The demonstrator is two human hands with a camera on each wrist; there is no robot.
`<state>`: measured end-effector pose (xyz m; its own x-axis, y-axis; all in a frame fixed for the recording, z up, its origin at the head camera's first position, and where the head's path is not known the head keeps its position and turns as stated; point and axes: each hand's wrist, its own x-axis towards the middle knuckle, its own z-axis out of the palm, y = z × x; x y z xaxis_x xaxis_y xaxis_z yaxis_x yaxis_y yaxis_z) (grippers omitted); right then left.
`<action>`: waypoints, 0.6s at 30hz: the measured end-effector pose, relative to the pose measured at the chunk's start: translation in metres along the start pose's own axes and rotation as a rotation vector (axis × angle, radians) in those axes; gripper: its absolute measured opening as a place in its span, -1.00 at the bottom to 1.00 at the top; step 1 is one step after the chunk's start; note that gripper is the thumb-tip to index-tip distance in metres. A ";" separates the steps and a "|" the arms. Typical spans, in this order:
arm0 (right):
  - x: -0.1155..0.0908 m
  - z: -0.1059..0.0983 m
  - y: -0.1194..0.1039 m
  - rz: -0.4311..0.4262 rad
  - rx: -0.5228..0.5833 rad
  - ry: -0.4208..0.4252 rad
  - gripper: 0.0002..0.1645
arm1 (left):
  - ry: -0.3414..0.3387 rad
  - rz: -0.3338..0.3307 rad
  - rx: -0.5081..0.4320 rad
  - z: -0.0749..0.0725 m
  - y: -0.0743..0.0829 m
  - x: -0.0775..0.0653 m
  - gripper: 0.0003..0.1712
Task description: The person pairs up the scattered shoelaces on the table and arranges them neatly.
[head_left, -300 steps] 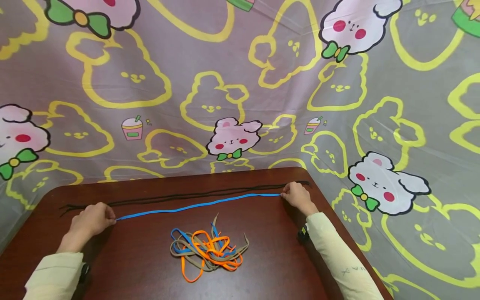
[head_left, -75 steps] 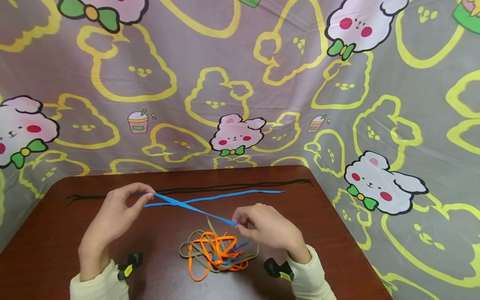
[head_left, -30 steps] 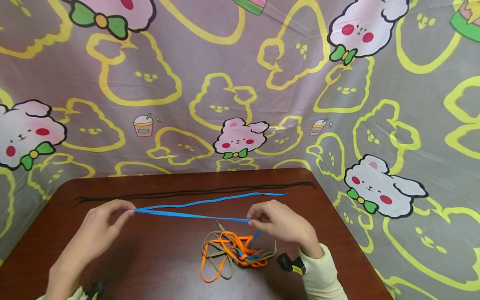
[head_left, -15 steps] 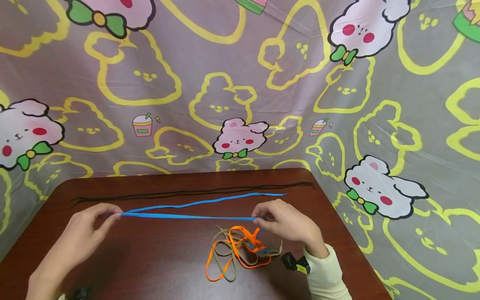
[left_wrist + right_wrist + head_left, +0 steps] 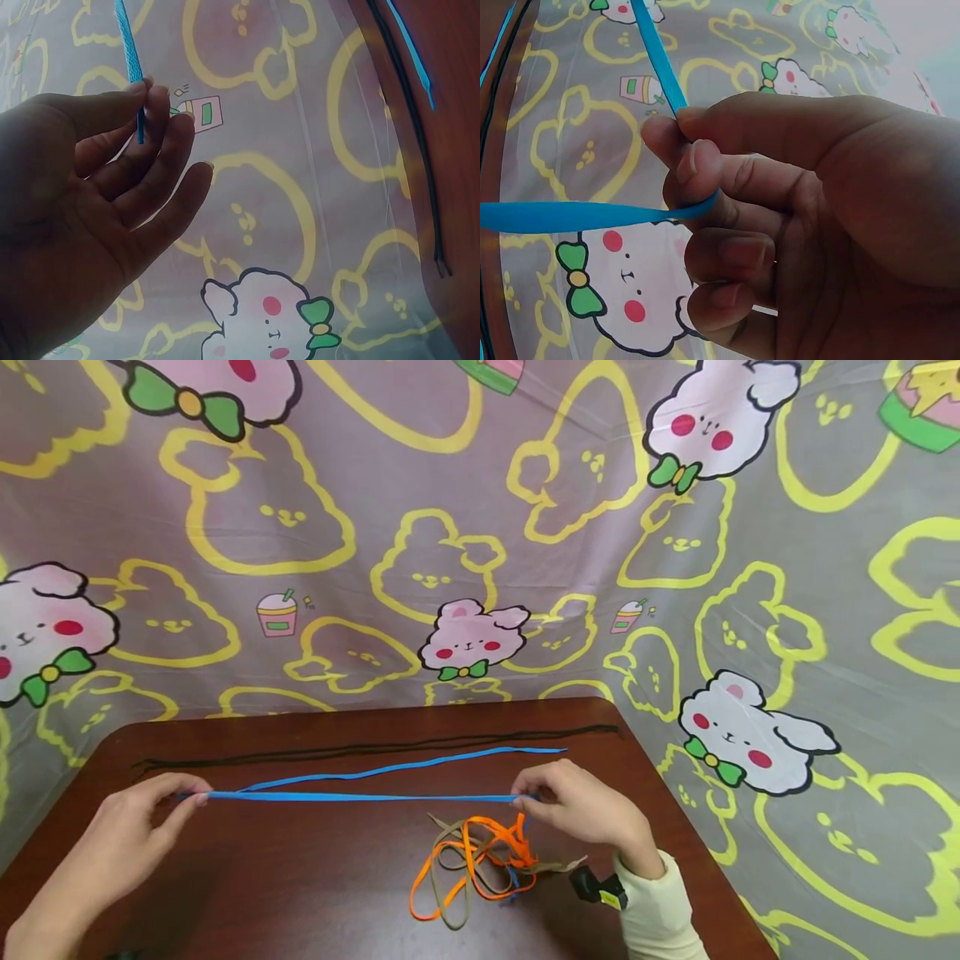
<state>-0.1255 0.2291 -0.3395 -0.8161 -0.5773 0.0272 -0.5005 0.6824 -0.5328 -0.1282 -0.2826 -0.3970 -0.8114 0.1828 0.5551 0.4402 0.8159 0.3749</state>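
You are holding a blue lace [image 5: 330,797] taut above the table [image 5: 300,877]: your left hand [image 5: 135,825] is pinching it beside its tip, the other fingers spreading loosely. Your right hand [image 5: 577,803] is pinching it between thumb and finger, the slack trailing toward the orange lace [image 5: 521,852] and brown lace [image 5: 558,867]. A second blue lace [image 5: 420,765] is lying beyond, near the black laces [image 5: 360,748]. You are apparently straightening; next probably calls for drawing the slack free before lowering it.
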 end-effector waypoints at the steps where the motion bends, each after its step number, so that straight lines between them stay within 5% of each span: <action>1: -0.001 -0.001 0.000 0.002 0.001 0.002 -0.86 | -0.008 -0.005 0.003 -0.001 -0.001 0.000 -0.75; 18: -0.018 -0.011 0.008 0.052 0.050 0.014 -0.86 | -0.023 -0.046 0.085 -0.017 -0.022 -0.014 -0.79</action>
<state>-0.1175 0.2496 -0.3350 -0.8448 -0.5350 0.0097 -0.4423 0.6879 -0.5754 -0.1198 -0.3129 -0.4006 -0.8392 0.1561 0.5210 0.3692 0.8669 0.3349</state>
